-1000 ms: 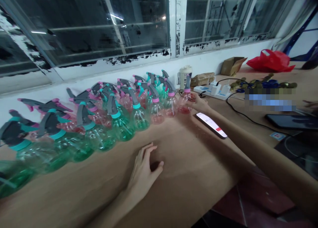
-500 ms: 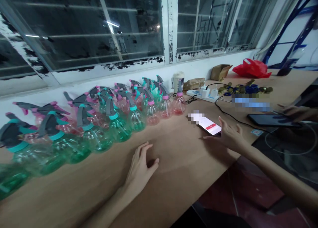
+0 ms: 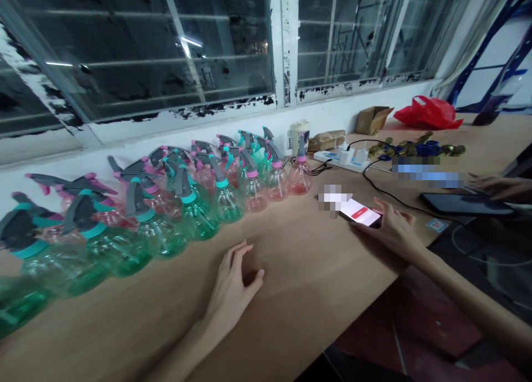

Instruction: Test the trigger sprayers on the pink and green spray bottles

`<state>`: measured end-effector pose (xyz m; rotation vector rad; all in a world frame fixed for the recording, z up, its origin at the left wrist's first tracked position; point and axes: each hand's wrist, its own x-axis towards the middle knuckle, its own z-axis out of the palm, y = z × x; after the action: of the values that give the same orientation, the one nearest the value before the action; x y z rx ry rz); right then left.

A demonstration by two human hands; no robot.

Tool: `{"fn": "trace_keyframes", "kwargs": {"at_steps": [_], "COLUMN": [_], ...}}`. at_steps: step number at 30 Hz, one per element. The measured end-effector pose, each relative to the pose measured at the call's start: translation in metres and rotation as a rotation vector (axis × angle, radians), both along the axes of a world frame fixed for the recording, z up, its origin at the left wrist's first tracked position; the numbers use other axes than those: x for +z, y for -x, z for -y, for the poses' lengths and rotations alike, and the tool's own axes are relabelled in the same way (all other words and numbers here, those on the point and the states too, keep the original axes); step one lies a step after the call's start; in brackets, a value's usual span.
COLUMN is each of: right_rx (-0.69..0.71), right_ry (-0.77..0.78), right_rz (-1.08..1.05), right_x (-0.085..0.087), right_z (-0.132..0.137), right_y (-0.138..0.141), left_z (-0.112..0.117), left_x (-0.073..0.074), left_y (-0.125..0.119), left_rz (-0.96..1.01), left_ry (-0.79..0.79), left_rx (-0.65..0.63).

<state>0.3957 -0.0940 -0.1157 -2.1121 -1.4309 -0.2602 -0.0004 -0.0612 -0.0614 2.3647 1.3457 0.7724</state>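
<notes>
Since a second ago, the right hand (image 3: pixel 394 229) has moved from a clear, round-bellied plastic spray bottle with a pink collar and grey trigger head (image 3: pixel 300 179) to a slim, rectangular, dark-edged phone with a lit white screen (image 3: pixel 359 211). Thumb and fingers pinch its near end. It is at the flat brown tabletop (image 3: pixel 291 271), its long axis slanting, far end pointing left and away, toward the bottles; whether it is lifted I cannot tell. Nearer the person, the left hand (image 3: pixel 235 276) has curved fingers, thumb spread well apart from them.
</notes>
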Motion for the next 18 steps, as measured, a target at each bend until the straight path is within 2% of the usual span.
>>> {"fn": "trace_keyframes", "kwargs": {"at_steps": [6, 10, 14, 18], "right_rx": [0.013, 0.034, 0.127, 0.278], "right_ry": [0.004, -0.047, -0.184, -0.252], "right_rz": [0.079, 0.141, 0.139, 0.117], "right_x": [0.000, 0.008, 0.020, 0.036], "right_z": [0.005, 0.006, -0.003, -0.010], "right_y": [0.001, 0.025, 0.077, 0.143], "left_z": [0.009, 0.029, 0.052, 0.063], "left_x": [0.002, 0.009, 0.020, 0.036], "left_y": [0.001, 0.022, 0.073, 0.152], "left_rz": [-0.007, -0.020, -0.053, 0.023], "left_ry": [-0.013, -0.042, -0.030, -0.095], "left_rx": [0.016, 0.032, 0.176, 0.407]}}
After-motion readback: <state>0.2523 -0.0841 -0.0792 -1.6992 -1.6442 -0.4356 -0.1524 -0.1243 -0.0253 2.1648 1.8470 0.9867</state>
